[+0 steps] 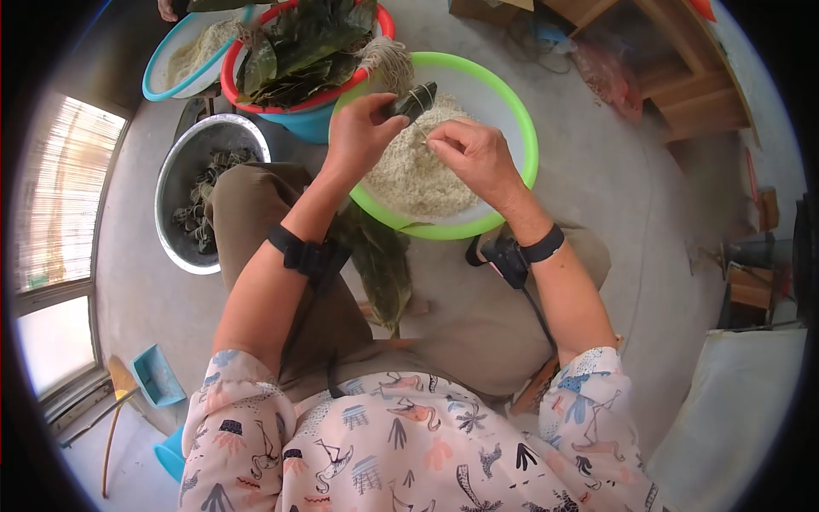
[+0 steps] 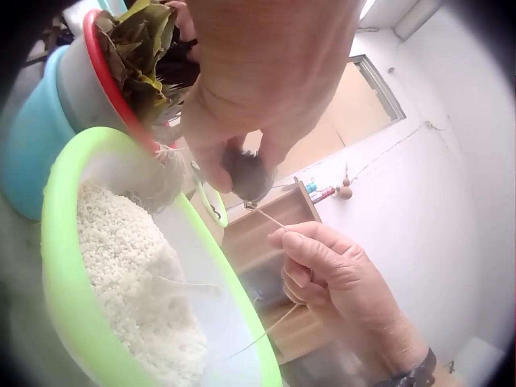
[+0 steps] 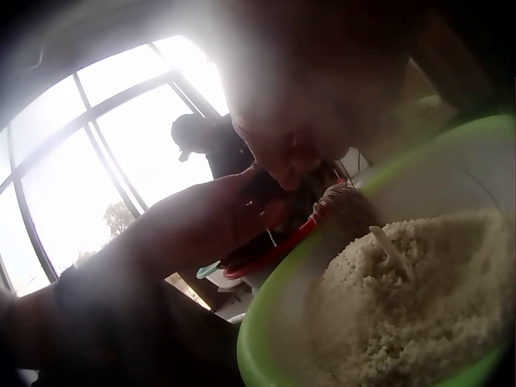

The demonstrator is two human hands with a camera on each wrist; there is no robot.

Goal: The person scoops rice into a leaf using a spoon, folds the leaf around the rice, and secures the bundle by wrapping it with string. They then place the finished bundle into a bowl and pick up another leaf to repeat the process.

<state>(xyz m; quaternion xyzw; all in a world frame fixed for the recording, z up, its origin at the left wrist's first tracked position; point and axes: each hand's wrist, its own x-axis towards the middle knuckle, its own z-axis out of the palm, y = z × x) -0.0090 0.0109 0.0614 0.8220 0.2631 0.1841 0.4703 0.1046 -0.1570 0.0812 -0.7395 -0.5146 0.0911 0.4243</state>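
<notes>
My left hand (image 1: 359,135) grips a dark green leaf-wrapped bundle (image 1: 416,102) with pale string around it, above the rice basin. Just to its right, my right hand (image 1: 478,158) pinches a thin string (image 2: 270,218) between thumb and fingertips. In the left wrist view the string runs taut from the bundle (image 2: 247,172) to the right hand (image 2: 339,282), and a loose end hangs below. White rice (image 1: 422,175) fills part of the green-rimmed basin (image 1: 526,141). A white utensil (image 3: 392,251) stands in the rice in the right wrist view.
Behind on the left, a red-rimmed basin (image 1: 229,75) holds large leaves and a hank of string (image 1: 388,64). A blue-rimmed basin (image 1: 150,77) stands beyond it. A metal bowl (image 1: 164,196) of wrapped bundles is at left. Leaves (image 1: 381,264) lie below the green rim. Another person (image 3: 211,141) is near the window.
</notes>
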